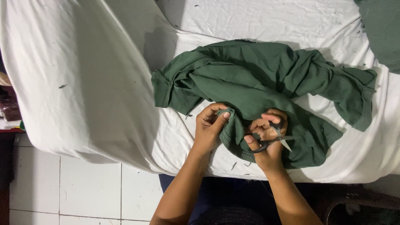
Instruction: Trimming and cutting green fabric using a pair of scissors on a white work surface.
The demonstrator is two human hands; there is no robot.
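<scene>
Hands at the green garment: my left hand pinches its near hem in a closed grip; just beside, my right hand grasps small scissors, blades slightly parted over the cloth.

- i count two hands: left hand, right hand
- one pair of scissors
- one crumpled green garment
- one white sheet

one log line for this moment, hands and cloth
left hand: pinches green garment edge | right hand: holds small scissors at fabric | surface: white sheet
</scene>
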